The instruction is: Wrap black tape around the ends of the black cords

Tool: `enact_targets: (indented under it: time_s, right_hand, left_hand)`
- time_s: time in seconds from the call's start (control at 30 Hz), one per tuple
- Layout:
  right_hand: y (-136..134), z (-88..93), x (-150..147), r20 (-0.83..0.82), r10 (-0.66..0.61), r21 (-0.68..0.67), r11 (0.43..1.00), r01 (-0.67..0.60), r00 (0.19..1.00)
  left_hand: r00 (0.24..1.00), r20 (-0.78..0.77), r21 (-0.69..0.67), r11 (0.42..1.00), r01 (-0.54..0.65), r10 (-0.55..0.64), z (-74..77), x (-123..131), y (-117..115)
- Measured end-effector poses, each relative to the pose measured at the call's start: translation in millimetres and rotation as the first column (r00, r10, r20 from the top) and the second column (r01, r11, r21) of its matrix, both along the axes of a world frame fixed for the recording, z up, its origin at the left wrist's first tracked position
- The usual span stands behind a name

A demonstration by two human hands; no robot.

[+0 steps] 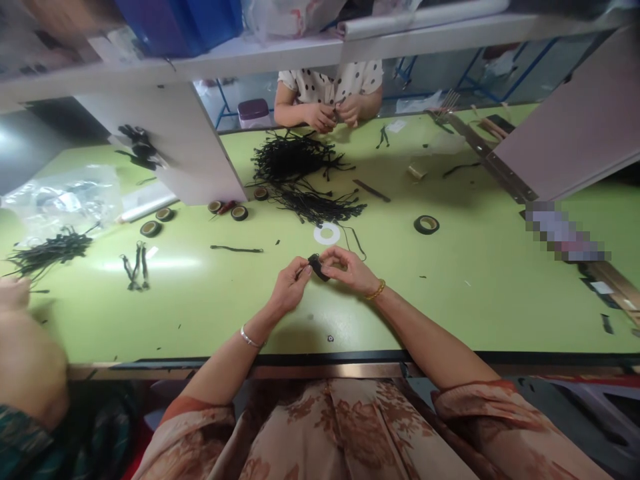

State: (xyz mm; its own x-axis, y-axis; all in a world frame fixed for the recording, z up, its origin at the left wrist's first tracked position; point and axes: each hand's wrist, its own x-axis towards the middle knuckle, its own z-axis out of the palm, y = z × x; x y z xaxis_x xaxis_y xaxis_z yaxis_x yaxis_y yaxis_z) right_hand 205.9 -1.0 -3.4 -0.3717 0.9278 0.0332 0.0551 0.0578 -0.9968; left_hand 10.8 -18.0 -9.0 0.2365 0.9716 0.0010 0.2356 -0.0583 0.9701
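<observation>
- Grip: our left hand pinches the black piece, which sits between our hands; our right hand, half-curled, touches it.
- We'd best pinch steadily left, work lightly right.
- Our hands partly hide it; whether the right grips, we can't tell.
- Beyond them, the strap heap blurs together.

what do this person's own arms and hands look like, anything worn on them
The sleeves are tan with a rust-brown floral print, ending around the elbows. The left hand is ungloved, a silver bangle at its wrist; the right hand, also ungloved, has a gold bracelet.
</observation>
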Motion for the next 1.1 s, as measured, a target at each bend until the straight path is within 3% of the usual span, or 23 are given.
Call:
enact_targets:
  time_s: [0.23,0.33,0.53,0.7,0.9,1.1]
  right_hand:
    - [-1,-3.2,-5,-0.092,0.0,-0.096,0.995,-0.009,0.996]
    - [-1,-4.6,-7,-0.146,0.014,-0.158,0.987,-0.037,0.989]
    - [-3,-2.5,-12,-0.22,-0.063,-0.3,0.954,-0.006,0.974]
    - [-5,-3.4,-16,-0.231,-0.14,-0.329,0.942,0.058,0.963]
    - [-9,2.6,-17,-0.264,-0.19,-0.275,0.955,0.115,0.946]
    - [-20,12.2,-22,-0.27,-0.149,-0.174,0.979,0.105,0.951]
  left_hand:
    - [0.961,-0.277,0.291,0.955,0.059,0.025,2.8,-6,3]
    - [0.93,-0.366,0.312,0.946,0.086,0.036,2.6,-9,3]
    - [0.817,-0.57,0.381,0.852,0.358,-0.088,1.5,-8,-3]
    - [0.729,-0.68,0.386,0.81,0.441,-0.073,-3.0,-2,-6]
    - [0.671,-0.739,0.32,0.844,0.431,-0.062,-5.3,6,-11]
    - [0.577,-0.816,0.196,0.939,0.281,-0.002,-1.1,12,-12]
